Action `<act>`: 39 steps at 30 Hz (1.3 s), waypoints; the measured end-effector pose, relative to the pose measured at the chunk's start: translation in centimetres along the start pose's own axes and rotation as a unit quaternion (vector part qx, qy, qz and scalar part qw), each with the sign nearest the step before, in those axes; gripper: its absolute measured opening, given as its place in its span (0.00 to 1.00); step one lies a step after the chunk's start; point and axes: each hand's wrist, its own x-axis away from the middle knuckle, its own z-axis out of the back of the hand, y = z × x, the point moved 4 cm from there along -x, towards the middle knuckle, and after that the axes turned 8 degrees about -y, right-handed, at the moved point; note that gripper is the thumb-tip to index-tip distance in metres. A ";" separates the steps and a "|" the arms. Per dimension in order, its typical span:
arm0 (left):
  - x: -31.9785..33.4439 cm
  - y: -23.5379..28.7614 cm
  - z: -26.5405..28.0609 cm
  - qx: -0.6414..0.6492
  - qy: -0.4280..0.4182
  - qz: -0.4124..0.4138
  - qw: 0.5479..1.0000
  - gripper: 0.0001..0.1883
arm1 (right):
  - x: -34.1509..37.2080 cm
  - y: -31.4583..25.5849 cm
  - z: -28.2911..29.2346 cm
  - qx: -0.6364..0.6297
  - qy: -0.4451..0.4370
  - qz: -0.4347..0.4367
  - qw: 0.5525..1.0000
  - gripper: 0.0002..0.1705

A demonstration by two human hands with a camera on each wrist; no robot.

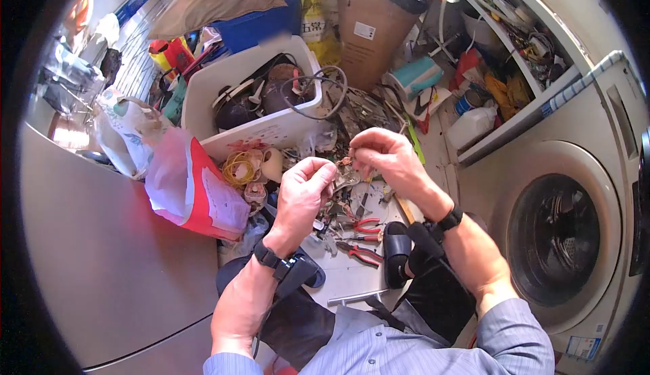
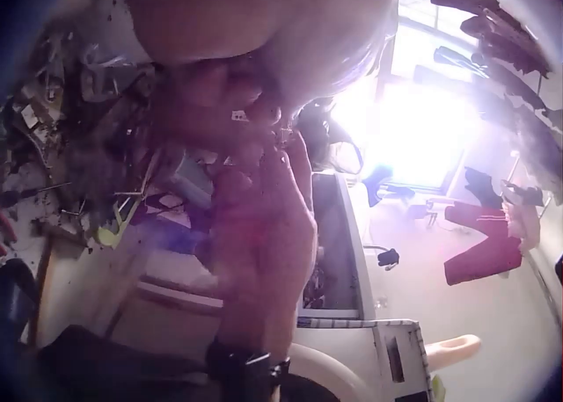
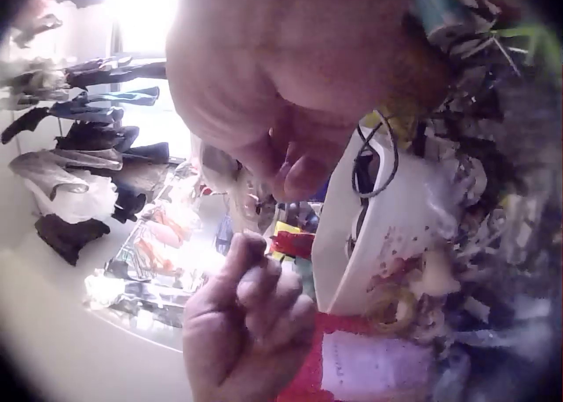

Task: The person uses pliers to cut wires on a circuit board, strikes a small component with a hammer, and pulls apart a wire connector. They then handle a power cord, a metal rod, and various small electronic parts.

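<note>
My left hand (image 1: pixel 305 189) is raised over the cluttered floor, its thumb and index finger pinched together. Facing it, my right hand (image 1: pixel 393 161) has its fingers curled in, the tips close to those of the left. Between the two sets of fingertips shows a small coppery piece (image 1: pixel 347 161), mostly hidden by the fingers; I cannot tell its exact kind. In the right wrist view, the left hand (image 3: pixel 251 323) appears below with thumb against curled index finger. The left wrist view shows the right hand (image 2: pixel 268 217) with fingertips bunched together.
Below the hands lie red-handled pliers (image 1: pixel 359 254) among scattered scraps. A white bin (image 1: pixel 254 134) with a cable stands ahead, a yellow wire coil (image 1: pixel 238 168) and a red-and-white bag (image 1: pixel 203 192) at left. A washing machine (image 1: pixel 501 192) flanks the right, under a cardboard box (image 1: pixel 372 29) and shelf.
</note>
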 end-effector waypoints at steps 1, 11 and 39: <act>-0.1 0.3 0.3 0.000 0.003 -0.002 1.000 0.06 | 0.0 -0.3 -1.2 -0.036 0.020 0.017 0.999 0.11; -1.0 1.0 2.4 -0.043 0.037 -0.017 0.998 0.07 | -4.3 1.7 -1.5 -0.144 0.012 0.054 0.988 0.11; -3.5 -2.7 1.1 0.118 0.031 0.034 0.992 0.07 | -1.9 3.0 -0.8 -0.039 0.005 -0.025 0.999 0.10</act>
